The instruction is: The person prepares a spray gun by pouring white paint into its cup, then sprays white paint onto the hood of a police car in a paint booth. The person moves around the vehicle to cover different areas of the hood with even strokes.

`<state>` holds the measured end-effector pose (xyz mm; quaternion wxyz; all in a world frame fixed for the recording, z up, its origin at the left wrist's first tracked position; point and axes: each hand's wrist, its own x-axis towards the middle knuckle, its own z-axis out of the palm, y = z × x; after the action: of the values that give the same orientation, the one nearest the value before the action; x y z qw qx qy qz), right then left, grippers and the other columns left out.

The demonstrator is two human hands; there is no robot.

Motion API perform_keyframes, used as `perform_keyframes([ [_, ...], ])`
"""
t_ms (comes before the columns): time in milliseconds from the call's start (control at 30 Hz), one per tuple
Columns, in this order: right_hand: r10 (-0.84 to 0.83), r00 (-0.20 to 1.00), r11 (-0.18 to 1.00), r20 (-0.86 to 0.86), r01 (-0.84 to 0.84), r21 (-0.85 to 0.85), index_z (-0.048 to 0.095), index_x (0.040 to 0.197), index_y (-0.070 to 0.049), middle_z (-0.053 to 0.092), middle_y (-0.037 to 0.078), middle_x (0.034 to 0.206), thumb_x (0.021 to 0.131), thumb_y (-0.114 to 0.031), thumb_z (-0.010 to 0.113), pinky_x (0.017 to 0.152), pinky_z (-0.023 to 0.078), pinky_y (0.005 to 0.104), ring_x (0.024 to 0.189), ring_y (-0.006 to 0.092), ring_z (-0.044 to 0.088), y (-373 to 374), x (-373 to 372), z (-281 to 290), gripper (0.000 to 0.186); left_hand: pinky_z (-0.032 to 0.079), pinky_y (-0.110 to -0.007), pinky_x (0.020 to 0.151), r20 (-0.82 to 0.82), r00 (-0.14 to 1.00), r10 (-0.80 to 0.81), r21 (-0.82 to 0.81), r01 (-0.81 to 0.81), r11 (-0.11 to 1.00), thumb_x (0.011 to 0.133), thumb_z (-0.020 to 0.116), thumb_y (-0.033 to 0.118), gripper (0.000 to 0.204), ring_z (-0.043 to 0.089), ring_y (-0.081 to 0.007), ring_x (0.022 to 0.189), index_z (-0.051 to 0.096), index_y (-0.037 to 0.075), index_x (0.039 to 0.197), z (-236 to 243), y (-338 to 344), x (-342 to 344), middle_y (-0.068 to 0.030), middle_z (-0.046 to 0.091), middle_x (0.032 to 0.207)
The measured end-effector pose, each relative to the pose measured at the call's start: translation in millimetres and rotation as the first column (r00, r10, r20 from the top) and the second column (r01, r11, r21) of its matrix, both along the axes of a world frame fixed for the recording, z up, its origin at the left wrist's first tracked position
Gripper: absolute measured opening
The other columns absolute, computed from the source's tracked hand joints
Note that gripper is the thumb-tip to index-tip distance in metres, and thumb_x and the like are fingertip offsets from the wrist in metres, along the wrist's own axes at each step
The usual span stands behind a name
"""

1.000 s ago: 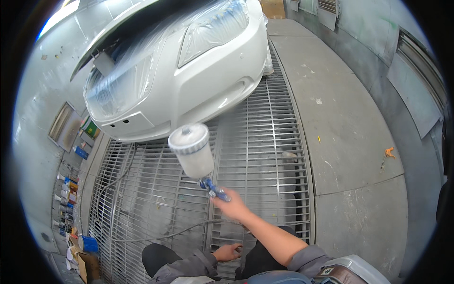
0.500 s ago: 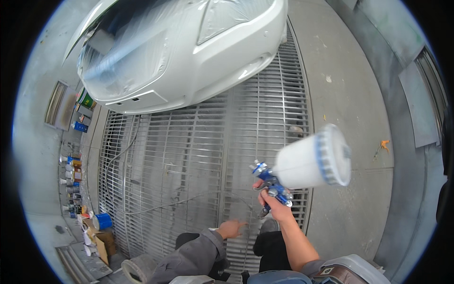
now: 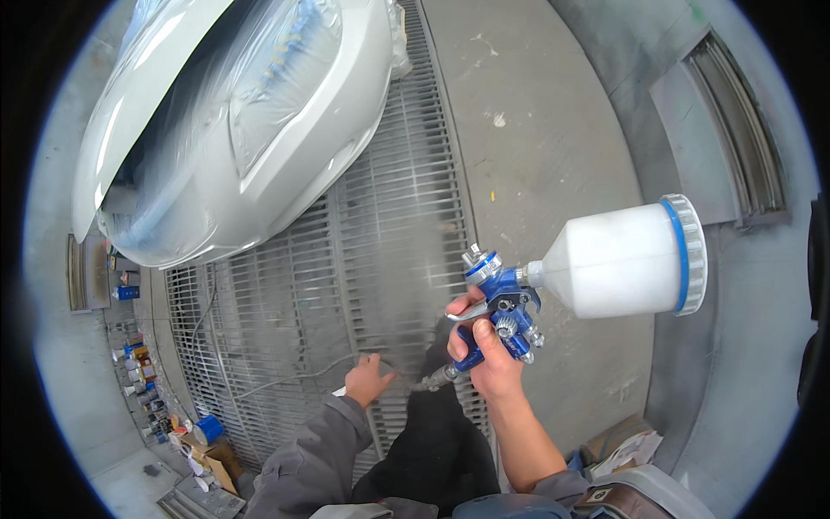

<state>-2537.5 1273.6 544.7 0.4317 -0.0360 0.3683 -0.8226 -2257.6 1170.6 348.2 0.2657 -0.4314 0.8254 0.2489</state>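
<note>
In my right hand [image 3: 494,355] is a blue-and-silver spray gun [image 3: 501,298], its handle wrapped by my fingers and a finger at the trigger. The gun's white paint cup [image 3: 609,262], with a blue ring and ribbed grey lid, points to the right. A metal fitting [image 3: 438,377] shows at the handle's end. My left hand [image 3: 370,379] hangs lower, left of the gun, fingers loosely bent and apart, holding nothing I can see. At the upper left stands a white car front [image 3: 294,173], partly covered by clear masking film [image 3: 281,95]. Pale haze blurs the floor left of the gun.
Metal floor grating [image 3: 303,294] lies below, with a thin hose [image 3: 294,378] across it. Cans and boxes [image 3: 143,372] line the left wall, near a blue can [image 3: 207,429]. Concrete floor [image 3: 536,130] runs along the right, beside a wall vent [image 3: 735,130].
My view has turned, so the car front sits farther left. The spray gun, still in my right hand, has tilted and its cup points more squarely right. My left hand appears higher and farther left.
</note>
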Motion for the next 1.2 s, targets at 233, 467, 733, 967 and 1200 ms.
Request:
perform_keyframes([
  [233, 0.239, 0.969, 0.971, -0.056, -0.24, -0.013, 0.051, 0.145, -0.008, 0.064, 0.015, 0.124, 0.101, -0.031, 0.071, 0.063, 0.047, 0.031, 0.07, 0.0154, 0.057, -45, -181, 15, 0.054, 0.055, -0.055, 0.084, 0.111, 0.952, 0.285, 0.039, -0.291, 0.956, 0.089, 0.078, 0.036, 0.053, 0.068, -0.0442, 0.104, 0.058, 0.011, 0.13, -91, 20, -94, -0.0191, 0.066, 0.116],
  [467, 0.278, 0.93, 0.955, 0.24, -0.294, 0.029, 0.049, 0.146, -0.01, 0.064, 0.012, 0.13, 0.103, -0.028, 0.066, 0.066, 0.047, 0.0326, 0.073, 0.0161, 0.058, -118, -355, 2, 0.05, 0.055, -0.056, 0.091, 0.118, 0.992, -0.053, 0.3, 0.015, 0.954, 0.091, 0.068, 0.028, 0.043, 0.067, -0.046, 0.11, 0.063, 0.015, 0.132, -128, 16, -237, -0.0202, 0.059, 0.135],
  [733, 0.349, 0.917, 0.928, 0.192, -0.367, 0.068, 0.043, 0.151, -0.006, 0.059, 0.012, 0.13, 0.109, -0.015, 0.053, 0.069, 0.048, 0.0294, 0.075, 0.0124, 0.053, -202, -539, -12, 0.045, 0.055, -0.053, 0.09, 0.29, 0.871, 0.398, 0.278, -0.474, 0.835, 0.09, 0.068, 0.038, 0.038, 0.07, -0.0441, 0.102, 0.077, 0.006, 0.108, -141, 2, -392, -0.0221, 0.075, 0.105],
  [967, 0.393, 0.865, 0.866, 0.311, -0.462, 0.19, 0.049, 0.146, -0.01, 0.065, 0.009, 0.125, 0.11, -0.015, 0.054, 0.065, 0.048, 0.0324, 0.072, 0.015, 0.057, -292, -674, -97, 0.037, 0.055, -0.057, 0.084, 0.103, 0.695, 0.711, -0.014, -0.714, 0.7, 0.091, 0.076, 0.022, 0.067, 0.068, -0.0459, 0.098, 0.047, 0.015, 0.151, -110, -83, -560, -0.0228, 0.062, 0.125],
  [1200, 0.509, 0.796, 0.805, 0.328, -0.575, 0.147, 0.055, 0.136, -0.013, 0.066, 0.006, 0.118, 0.108, -0.021, 0.061, 0.06, 0.046, 0.0312, 0.068, 0.014, 0.056, -375, -770, -184, 0.03, 0.055, -0.053, 0.087, 0.088, 0.839, 0.537, 0.042, -0.542, 0.839, 0.089, 0.077, 0.026, 0.053, 0.067, -0.0398, 0.107, 0.059, 0.026, 0.139, -216, -101, -675, -0.0147, 0.063, 0.123],
])
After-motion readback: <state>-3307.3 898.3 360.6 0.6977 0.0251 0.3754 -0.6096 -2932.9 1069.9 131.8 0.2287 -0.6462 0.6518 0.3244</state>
